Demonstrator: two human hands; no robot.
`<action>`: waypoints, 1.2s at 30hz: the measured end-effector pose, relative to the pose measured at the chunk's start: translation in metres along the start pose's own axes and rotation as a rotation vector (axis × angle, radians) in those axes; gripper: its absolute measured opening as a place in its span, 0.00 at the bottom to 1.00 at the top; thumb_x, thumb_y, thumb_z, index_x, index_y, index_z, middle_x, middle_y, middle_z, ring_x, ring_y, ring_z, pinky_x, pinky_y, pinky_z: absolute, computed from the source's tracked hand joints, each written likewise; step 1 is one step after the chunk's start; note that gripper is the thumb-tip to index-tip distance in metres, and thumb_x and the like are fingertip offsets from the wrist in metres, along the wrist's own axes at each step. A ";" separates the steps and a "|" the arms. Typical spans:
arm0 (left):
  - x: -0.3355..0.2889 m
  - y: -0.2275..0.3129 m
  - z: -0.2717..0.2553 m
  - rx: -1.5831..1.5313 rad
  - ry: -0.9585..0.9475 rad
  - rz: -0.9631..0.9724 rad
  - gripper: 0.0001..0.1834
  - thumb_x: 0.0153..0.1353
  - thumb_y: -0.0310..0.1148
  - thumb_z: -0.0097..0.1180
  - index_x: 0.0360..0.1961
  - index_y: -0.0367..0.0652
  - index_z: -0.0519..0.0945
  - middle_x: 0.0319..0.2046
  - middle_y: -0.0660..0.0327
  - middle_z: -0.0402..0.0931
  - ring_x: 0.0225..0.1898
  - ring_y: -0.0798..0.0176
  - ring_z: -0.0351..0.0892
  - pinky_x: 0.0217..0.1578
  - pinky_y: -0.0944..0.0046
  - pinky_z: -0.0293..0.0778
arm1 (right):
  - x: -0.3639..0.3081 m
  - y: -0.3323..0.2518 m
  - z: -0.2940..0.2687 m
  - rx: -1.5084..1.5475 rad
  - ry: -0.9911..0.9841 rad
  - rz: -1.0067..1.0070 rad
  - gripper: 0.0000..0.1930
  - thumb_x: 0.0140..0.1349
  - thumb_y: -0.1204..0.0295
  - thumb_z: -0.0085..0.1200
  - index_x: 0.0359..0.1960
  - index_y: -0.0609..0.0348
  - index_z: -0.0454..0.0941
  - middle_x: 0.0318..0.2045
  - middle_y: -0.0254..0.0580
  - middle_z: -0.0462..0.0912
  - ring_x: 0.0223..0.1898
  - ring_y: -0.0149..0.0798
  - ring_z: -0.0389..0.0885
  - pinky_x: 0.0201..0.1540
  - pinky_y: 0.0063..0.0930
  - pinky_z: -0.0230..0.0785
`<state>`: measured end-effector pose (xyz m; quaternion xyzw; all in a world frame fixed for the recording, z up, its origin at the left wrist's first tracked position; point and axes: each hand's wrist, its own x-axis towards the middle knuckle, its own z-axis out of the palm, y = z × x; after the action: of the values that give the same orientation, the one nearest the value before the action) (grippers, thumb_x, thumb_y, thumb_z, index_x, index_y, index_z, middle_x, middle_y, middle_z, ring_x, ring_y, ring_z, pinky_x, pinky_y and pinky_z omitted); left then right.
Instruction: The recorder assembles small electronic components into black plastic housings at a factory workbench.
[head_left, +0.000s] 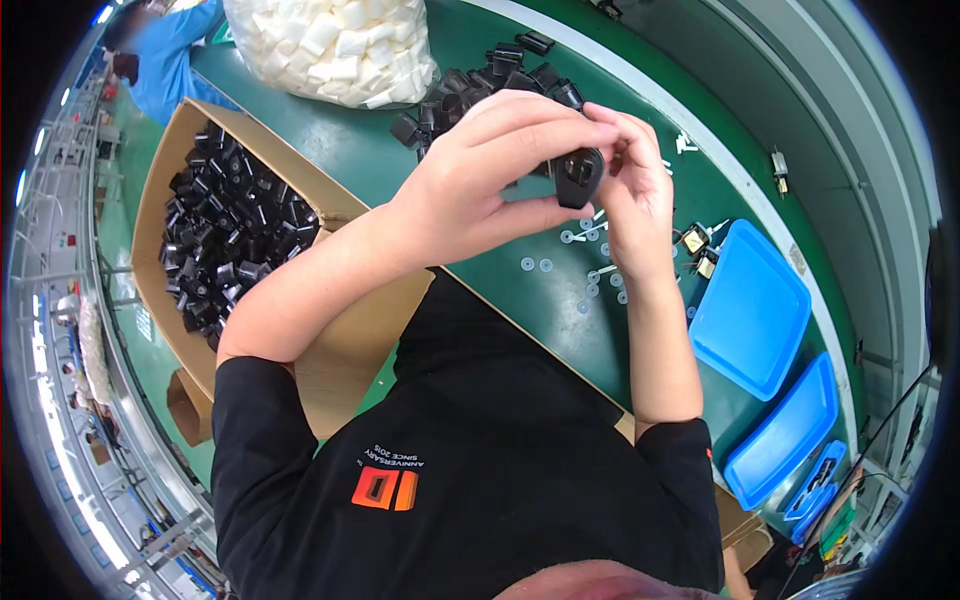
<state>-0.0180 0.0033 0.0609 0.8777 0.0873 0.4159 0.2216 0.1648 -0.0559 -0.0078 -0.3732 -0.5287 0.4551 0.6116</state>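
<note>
Above the table in front of me, my left hand (pixel 490 165) grips a black plastic housing (pixel 580 178), its thumb below and fingers over the top. An opening in the housing's end faces me, and some detail shows inside it. My right hand (pixel 640 195) closes on the housing's right side with bent fingers. Whether a small part sits between those fingers cannot be seen. Behind my hands lies a heap of similar black plastic parts (pixel 500 75). Beneath them, small translucent washers (pixel 546 265) and white pins (pixel 598 272) are scattered over the green table (pixel 560 310).
To my left stands a cardboard box (pixel 345 335) filled with black plastic parts (pixel 235 205). A clear bag of white pieces (pixel 335 50) rests at the back. Blue trays (pixel 752 310) and small coil-like parts (pixel 696 238) lie right. A person in blue (pixel 165 60) is far left.
</note>
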 end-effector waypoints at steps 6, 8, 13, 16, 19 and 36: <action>-0.004 0.008 0.012 -0.093 0.100 0.027 0.32 0.41 0.31 0.73 0.52 0.42 0.79 0.43 0.57 0.78 0.45 0.55 0.77 0.47 0.60 0.73 | -0.005 0.004 0.015 1.104 -0.187 0.330 0.30 0.63 0.69 0.54 0.66 0.59 0.60 0.54 0.49 0.73 0.53 0.41 0.77 0.51 0.32 0.76; -0.006 0.009 0.015 -0.103 0.119 0.018 0.32 0.41 0.31 0.73 0.52 0.42 0.79 0.42 0.57 0.78 0.44 0.55 0.77 0.46 0.60 0.73 | -0.012 0.015 0.020 1.197 -0.149 0.290 0.27 0.61 0.66 0.58 0.61 0.58 0.63 0.48 0.47 0.76 0.47 0.39 0.80 0.42 0.28 0.80; -0.008 0.013 0.018 -0.115 0.154 -0.021 0.29 0.43 0.31 0.72 0.51 0.43 0.80 0.41 0.58 0.79 0.43 0.56 0.77 0.44 0.61 0.75 | -0.011 0.020 0.022 1.131 -0.169 0.277 0.22 0.61 0.63 0.60 0.53 0.55 0.66 0.38 0.43 0.78 0.36 0.36 0.81 0.30 0.22 0.79; -0.008 0.013 0.021 -0.135 0.174 -0.037 0.28 0.44 0.30 0.72 0.50 0.43 0.80 0.41 0.58 0.79 0.43 0.56 0.78 0.44 0.61 0.75 | -0.012 0.017 0.023 1.048 -0.069 0.326 0.21 0.62 0.59 0.59 0.51 0.53 0.67 0.34 0.42 0.78 0.31 0.35 0.80 0.27 0.20 0.77; -0.008 0.014 0.023 -0.144 0.175 -0.038 0.27 0.44 0.30 0.72 0.49 0.43 0.80 0.41 0.58 0.80 0.43 0.56 0.78 0.45 0.61 0.75 | -0.014 0.022 0.019 1.002 -0.042 0.323 0.22 0.62 0.56 0.58 0.52 0.52 0.67 0.33 0.41 0.78 0.29 0.35 0.80 0.25 0.21 0.75; -0.011 0.011 0.031 -0.138 0.183 -0.035 0.28 0.43 0.31 0.72 0.49 0.46 0.80 0.40 0.60 0.80 0.42 0.57 0.79 0.41 0.62 0.78 | -0.014 0.033 0.007 0.969 -0.136 0.299 0.21 0.59 0.55 0.61 0.48 0.50 0.71 0.33 0.38 0.78 0.28 0.32 0.80 0.24 0.21 0.73</action>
<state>-0.0022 -0.0198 0.0409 0.8170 0.0938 0.4955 0.2797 0.1519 -0.0598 -0.0418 -0.0879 -0.2365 0.7536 0.6070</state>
